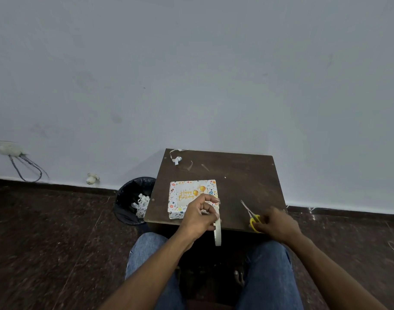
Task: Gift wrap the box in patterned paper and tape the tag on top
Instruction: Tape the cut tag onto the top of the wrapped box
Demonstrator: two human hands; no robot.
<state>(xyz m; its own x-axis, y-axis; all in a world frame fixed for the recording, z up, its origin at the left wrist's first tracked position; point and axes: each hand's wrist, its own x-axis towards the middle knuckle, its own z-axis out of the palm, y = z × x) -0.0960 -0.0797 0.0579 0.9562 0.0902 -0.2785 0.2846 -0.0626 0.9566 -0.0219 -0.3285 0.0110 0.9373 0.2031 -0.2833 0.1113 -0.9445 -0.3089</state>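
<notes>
The box (180, 211), wrapped in white patterned paper, lies on the left part of the small dark table (236, 175). A "Happy Birthday" tag (189, 193) with gold balloons lies on its top. My left hand (200, 215) hovers over the box's near right corner and holds a roll of pale tape (218, 231), which hangs on edge past the table's front. My right hand (278, 224), blurred, grips the yellow handles of the scissors (250, 214) at the table's front right; the blades point away to the upper left.
Curled paper scraps (177, 158) lie at the table's far left corner. A black bin (133, 200) with paper offcuts stands on the floor left of the table. A wall runs close behind. My knees in jeans are below the table's front edge.
</notes>
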